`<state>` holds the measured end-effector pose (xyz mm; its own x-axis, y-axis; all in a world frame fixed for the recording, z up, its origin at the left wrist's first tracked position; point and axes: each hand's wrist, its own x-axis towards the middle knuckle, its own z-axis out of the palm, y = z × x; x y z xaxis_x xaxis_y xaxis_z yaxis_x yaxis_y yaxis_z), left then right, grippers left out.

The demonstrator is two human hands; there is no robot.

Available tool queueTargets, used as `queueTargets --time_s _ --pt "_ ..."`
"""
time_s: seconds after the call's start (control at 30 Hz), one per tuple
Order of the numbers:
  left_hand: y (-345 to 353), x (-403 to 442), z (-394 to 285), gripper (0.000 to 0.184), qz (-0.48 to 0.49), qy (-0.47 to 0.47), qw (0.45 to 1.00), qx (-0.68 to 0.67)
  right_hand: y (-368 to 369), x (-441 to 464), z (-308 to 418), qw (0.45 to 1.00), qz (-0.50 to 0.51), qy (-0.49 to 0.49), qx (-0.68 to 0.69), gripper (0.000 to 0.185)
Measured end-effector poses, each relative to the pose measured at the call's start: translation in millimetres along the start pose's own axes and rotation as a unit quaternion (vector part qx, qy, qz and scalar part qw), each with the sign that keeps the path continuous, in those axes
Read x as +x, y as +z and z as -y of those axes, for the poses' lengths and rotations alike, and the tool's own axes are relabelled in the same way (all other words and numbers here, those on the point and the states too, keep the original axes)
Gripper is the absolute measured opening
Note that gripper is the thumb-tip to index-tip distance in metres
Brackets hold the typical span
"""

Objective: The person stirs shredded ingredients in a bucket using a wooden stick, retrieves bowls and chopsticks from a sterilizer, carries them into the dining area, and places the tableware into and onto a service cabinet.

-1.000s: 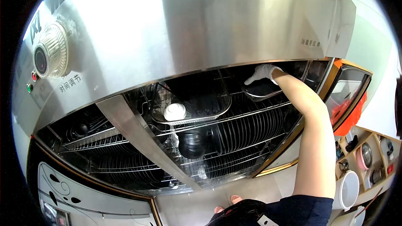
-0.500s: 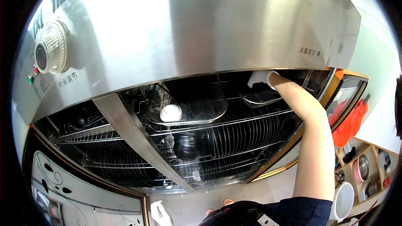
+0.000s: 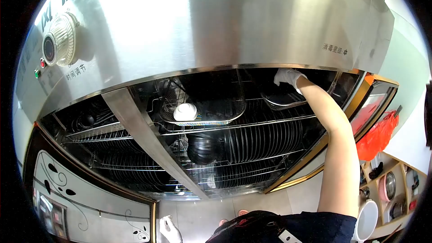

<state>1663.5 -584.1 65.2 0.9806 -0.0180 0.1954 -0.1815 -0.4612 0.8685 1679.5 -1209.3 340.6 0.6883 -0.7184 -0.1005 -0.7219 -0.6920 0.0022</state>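
Wire basket [image 3: 284,105] is resting below my gloved right hand [image 3: 290,78] on the upper shelf [image 3: 270,121]; whether those fingers are gripping it, I cannot tell. My gloved left hand [image 3: 170,230] is hanging low, fingers loosely bent. Leftward, a white dish [image 3: 185,112] is sitting in a second basket [image 3: 202,123]; black plates [image 3: 265,141] are standing below.

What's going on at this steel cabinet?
A person stands at the open cabinet, right hand, in a white glove, reaching in at the upper right by a dark tray; whether it grips the tray is unclear. The gloved left hand is low beside the left door, with nothing visible in it. White dishware sits in a wire basket on the upper shelf. Black plates stand in a row below.
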Motion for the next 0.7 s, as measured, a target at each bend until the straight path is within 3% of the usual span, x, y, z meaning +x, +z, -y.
queueTargets --time_s 0.07,0.17,0.27,0.43,0.47,0.7 --pt "0.1 -2.5 2.7 0.021 0.007 -0.007 1.0 0.009 -7.4 -1.1 3.5 0.999 0.026 0.026 -0.036 0.045" --pt "2.8 -7.0 21.4 0.021 0.02 -0.013 1.0 -0.002 20.8 17.6 -17.7 0.97 -0.223 -0.058 -0.077 0.041" --pt "3.8 -11.7 30.3 0.021 0.034 -0.02 0.999 0.005 -17.5 -34.8 5.2 0.974 -0.191 -0.015 -0.12 0.043" --pt "6.6 -13.2 47.9 0.024 0.041 0.007 0.999 0.012 -50.7 -81.8 45.1 0.958 -0.204 -0.113 -0.169 0.037" --pt "11.9 -13.7 58.8 0.025 0.035 -0.006 0.999 -0.042 -55.5 -86.3 51.2 0.955 -0.207 -0.129 -0.168 0.036" --pt "9.5 -19.8 44.9 0.025 0.046 -0.004 0.999 0.001 -63.0 -79.1 151.6 0.95 -0.136 -0.268 0.082 0.032"
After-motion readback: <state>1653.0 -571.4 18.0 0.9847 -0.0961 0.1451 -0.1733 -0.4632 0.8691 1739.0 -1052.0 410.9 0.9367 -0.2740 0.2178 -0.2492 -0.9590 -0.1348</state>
